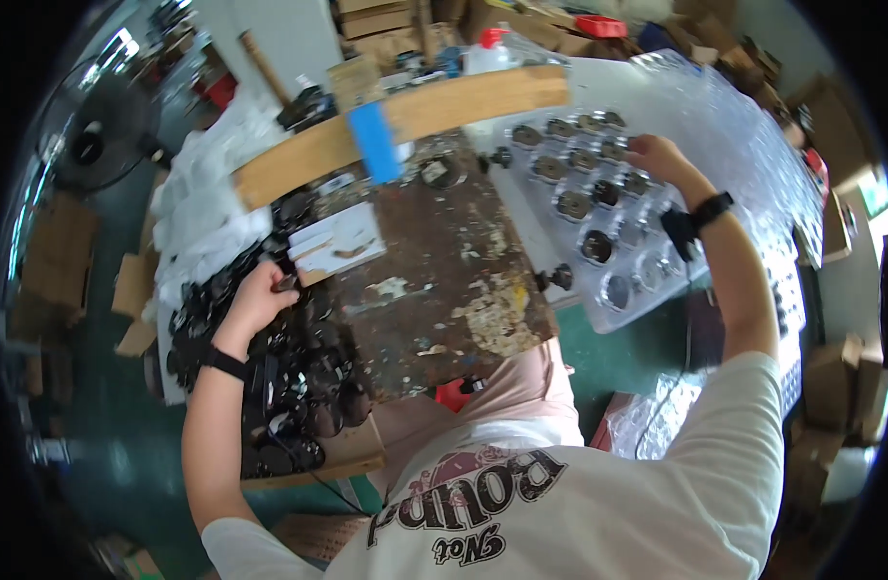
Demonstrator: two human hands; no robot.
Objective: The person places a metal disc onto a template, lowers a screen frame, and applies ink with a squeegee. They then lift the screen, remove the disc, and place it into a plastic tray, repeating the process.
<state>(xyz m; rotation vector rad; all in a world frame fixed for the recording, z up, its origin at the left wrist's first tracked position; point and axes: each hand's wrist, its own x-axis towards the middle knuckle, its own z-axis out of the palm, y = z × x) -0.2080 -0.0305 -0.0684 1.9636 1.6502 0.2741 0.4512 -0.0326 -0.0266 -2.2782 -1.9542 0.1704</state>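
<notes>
My left hand point(258, 305) is closed in a pinch on a small dark part point(285, 283), over a heap of glossy black parts point(304, 372). My right hand point(659, 159) reaches over a clear plastic tray point(581, 290) with round pockets. Its fingers are curled together beside a round metal part point(613, 149) in the far right of the tray; what lies between the fingertips is hidden. Several pockets hold dark grey round parts, such as this metal disc point(572, 204). The pockets at the near right look clear, without dark discs.
A worn, paint-stained board point(434, 280) lies before me. Across its far side runs a wooden plank point(473, 97) with blue tape point(374, 143). A white card point(339, 240) rests at the board's left. Bubble wrap point(743, 135) covers the right; a fan point(91, 145) stands far left.
</notes>
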